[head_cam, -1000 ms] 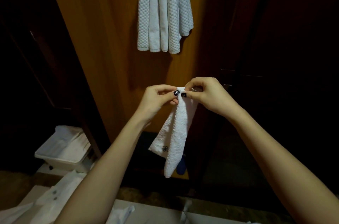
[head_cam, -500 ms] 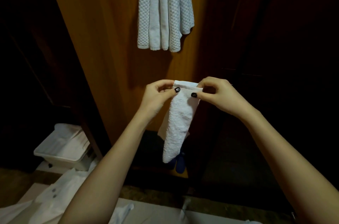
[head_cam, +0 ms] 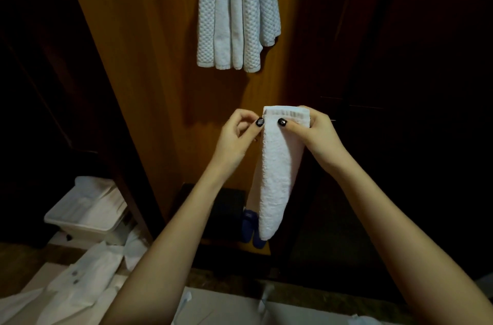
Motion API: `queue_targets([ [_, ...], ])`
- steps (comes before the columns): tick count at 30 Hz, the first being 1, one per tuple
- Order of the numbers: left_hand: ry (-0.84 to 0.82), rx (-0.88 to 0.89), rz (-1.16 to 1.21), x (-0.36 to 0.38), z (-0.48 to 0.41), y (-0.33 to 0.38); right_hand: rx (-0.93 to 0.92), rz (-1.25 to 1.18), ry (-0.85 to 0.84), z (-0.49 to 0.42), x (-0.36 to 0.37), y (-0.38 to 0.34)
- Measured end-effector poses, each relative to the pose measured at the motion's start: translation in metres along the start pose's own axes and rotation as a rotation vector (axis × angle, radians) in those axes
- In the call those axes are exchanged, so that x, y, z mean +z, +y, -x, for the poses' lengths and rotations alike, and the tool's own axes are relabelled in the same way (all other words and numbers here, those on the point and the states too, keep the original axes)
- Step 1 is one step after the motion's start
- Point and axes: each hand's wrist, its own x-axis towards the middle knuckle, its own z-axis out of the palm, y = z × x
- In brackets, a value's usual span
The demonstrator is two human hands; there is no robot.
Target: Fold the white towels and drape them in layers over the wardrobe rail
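Hanging from both hands, a narrow folded white towel (head_cam: 277,172) of looped terry tapers to a rounded tip in front of the smooth orange-brown wardrobe panel (head_cam: 149,58). The left hand (head_cam: 234,138) pinches its top left corner between thumb and finger. The right hand (head_cam: 317,135) grips the top right corner, thumb across the flat woven band. Above hang waffle-weave towels (head_cam: 237,12) in long folded strips. Blue slippers (head_cam: 252,228) lie behind the tip.

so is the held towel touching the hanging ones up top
Apart: the head view shows bare wood panel between the held towel and the hanging towels.
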Motion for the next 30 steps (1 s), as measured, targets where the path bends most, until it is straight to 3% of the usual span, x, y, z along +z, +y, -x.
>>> queue_targets([
  [5,-0.152,-0.020,-0.186,-0.003,0.014,-0.030,0.095,-0.137,0.025,-0.009,-0.018,0.005],
  [16,-0.169,-0.041,-0.162,0.016,0.021,-0.045,0.165,-0.280,-0.018,-0.016,-0.040,-0.003],
  [20,-0.254,0.004,-0.192,0.022,0.024,-0.043,0.193,-0.290,-0.003,-0.015,-0.049,-0.002],
  [25,-0.233,0.039,-0.126,0.029,0.031,-0.043,0.192,-0.313,0.030,-0.013,-0.049,0.004],
  [30,-0.187,0.035,-0.231,0.028,0.037,-0.049,0.181,-0.392,0.080,-0.014,-0.051,0.005],
])
